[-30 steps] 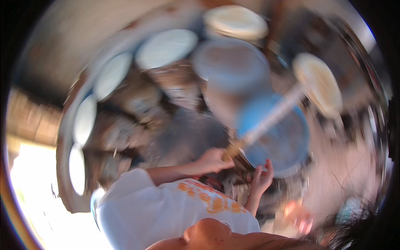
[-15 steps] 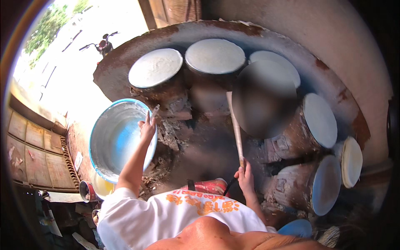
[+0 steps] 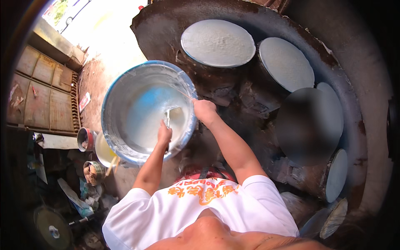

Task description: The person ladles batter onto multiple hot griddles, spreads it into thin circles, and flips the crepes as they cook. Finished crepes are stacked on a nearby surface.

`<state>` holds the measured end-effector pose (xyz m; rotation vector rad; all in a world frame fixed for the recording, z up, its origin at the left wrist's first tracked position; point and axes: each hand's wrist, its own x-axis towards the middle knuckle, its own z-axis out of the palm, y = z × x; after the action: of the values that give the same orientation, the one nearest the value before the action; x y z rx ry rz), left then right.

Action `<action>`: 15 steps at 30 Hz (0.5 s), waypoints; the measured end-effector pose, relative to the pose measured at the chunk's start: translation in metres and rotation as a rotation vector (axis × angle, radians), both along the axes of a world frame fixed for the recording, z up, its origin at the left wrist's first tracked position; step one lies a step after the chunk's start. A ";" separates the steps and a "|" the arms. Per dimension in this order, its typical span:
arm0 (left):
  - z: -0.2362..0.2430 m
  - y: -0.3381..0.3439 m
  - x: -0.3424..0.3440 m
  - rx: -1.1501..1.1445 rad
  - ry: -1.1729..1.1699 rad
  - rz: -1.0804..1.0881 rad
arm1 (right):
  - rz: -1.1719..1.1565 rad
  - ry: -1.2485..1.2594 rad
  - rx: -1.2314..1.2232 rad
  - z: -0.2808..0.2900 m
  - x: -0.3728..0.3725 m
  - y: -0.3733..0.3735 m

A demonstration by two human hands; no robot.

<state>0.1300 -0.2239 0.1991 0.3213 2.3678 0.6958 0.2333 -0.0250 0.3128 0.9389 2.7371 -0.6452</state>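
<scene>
My left hand [image 3: 164, 134] is closed round the handle of a scoop [image 3: 175, 114], whose flat head dips into pale, thin batter inside a big blue-rimmed basin [image 3: 107, 108]. At the basin's right rim, my right hand [image 3: 204, 109] grips a thin wooden stick [image 3: 183, 92] that reaches over the basin. Round hotplates coated white sit on rusty drum stoves behind and to the right: one at the top [image 3: 218, 41], another beside it [image 3: 286, 62] and more down the right. A dark blurred patch hides part of the middle right one.
A curved rusty ledge [image 3: 154, 29] backs the stoves. On the left are a rusty panel [image 3: 56, 106], small pots [image 3: 85, 139], a pale yellow bucket [image 3: 104, 150] and scattered clutter [image 3: 81, 198]. Stacked pale rounds [image 3: 335, 216] lie at the lower right. A bright doorway opens at the upper left.
The view has swung toward the basin. My right hand, earlier out among the stoves with the stick, is now at the basin's rim; my left hand's scoop has moved down into the batter.
</scene>
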 end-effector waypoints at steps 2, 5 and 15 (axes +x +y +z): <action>-0.033 -0.031 -0.023 0.212 -0.155 0.075 | 0.041 0.038 0.127 -0.038 -0.020 -0.016; -0.021 -0.044 -0.044 0.437 -0.429 0.256 | -0.059 -0.076 -0.038 -0.026 -0.001 -0.026; -0.044 0.018 -0.075 0.432 -0.436 0.143 | -0.193 -0.238 -0.122 -0.015 0.017 -0.099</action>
<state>0.0547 -0.2060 0.1547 0.1584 1.8277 1.2148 0.2501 -0.1235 0.2974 1.1766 2.3923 -0.6752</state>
